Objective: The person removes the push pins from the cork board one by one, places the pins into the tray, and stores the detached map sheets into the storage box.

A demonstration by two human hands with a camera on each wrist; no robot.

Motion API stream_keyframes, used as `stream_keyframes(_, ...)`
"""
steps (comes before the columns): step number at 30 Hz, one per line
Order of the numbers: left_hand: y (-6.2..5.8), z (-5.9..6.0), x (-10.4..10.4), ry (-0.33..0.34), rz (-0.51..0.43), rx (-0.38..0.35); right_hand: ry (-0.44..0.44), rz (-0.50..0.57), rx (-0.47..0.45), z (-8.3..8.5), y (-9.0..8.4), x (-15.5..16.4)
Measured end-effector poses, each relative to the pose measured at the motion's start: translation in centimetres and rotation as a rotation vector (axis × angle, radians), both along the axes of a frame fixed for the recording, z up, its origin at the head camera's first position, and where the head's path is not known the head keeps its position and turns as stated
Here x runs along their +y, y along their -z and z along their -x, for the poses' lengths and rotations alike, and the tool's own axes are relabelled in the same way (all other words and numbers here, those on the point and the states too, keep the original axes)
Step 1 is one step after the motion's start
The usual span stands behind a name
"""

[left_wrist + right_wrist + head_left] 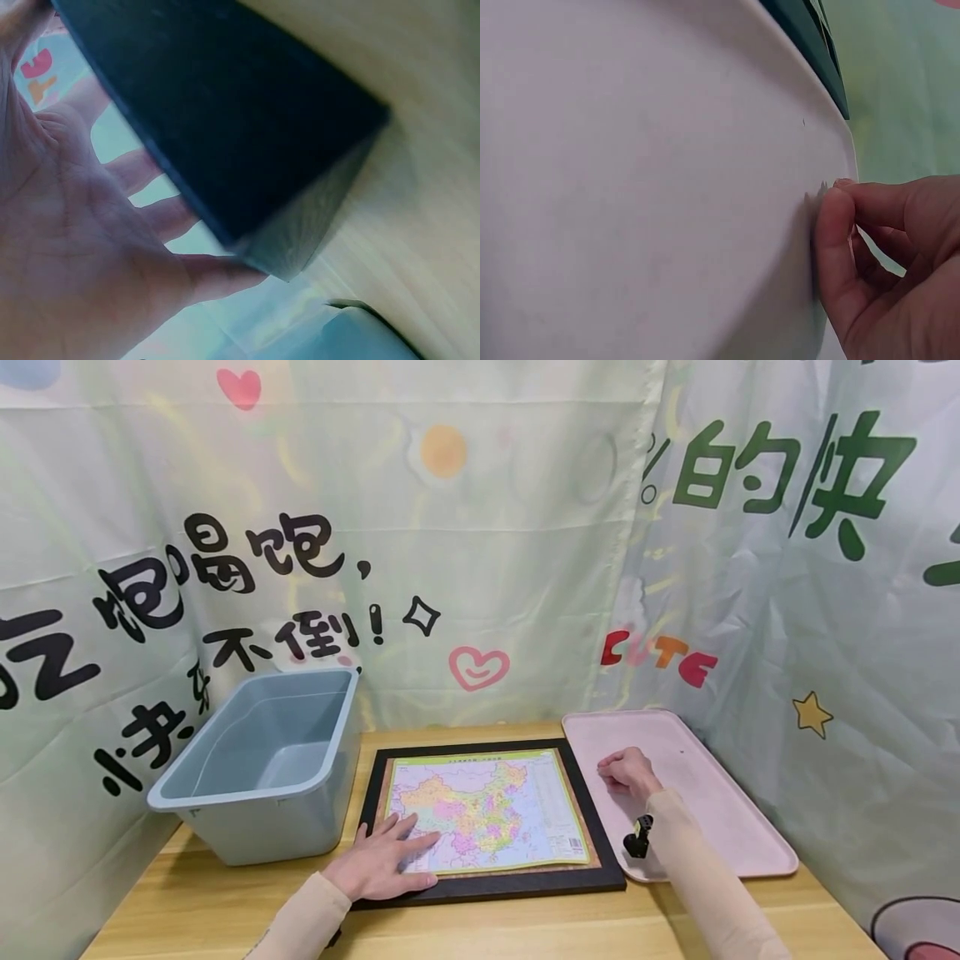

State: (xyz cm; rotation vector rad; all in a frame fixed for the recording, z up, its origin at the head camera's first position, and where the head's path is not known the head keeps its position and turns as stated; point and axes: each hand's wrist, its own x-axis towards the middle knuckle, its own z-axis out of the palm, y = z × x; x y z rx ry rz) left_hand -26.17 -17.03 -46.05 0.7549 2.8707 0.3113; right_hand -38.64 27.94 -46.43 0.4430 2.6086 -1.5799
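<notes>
One desk (pixel 540 931) is carrying a blue bin (pixel 262 827), a black-framed board (pixel 525 885) and a pink tray (pixel 738 835). A map (pixel 480 810) is lying on the board, the left hand (pixel 382 860) resting splayed at its lower left. Over the tray, the right hand's (pixel 630 772) curled fingers are meeting its thumb; whether they're pinching anything, I can't tell.

The paper map (pixel 480 818) looks smooth, its frame (pixel 532 886) matt, the tub (pixel 262 831) and tray (pixel 705 810) smooth plastic, the worktop (pixel 465 935) grained wood, the backdrop (pixel 517 568) creased cloth.
</notes>
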Motion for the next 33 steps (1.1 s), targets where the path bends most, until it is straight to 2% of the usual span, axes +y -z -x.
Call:
stream_keyframes(11, -0.01, -0.1, -0.02, 0.006, -0.016, -0.009, 0.006, 0.025, 0.021, -0.23, 0.1, 0.13)
stream_keyframes(24, -0.05, -0.01, 0.07, 0.002, -0.008, -0.008, 0.02, 0.04, -0.014, -0.02, 0.28, 0.41)
stream_keyframes(29, -0.13, 0.11, 0.18, 0.009, -0.012, -0.007, -0.015, 0.007, 0.007, -0.26, 0.28, 0.13)
stream_keyframes(33, -0.21, -0.01, 0.17, 0.003, -0.015, -0.015, -0.084, -0.038, 0.048, -0.49, -0.04, -0.56)
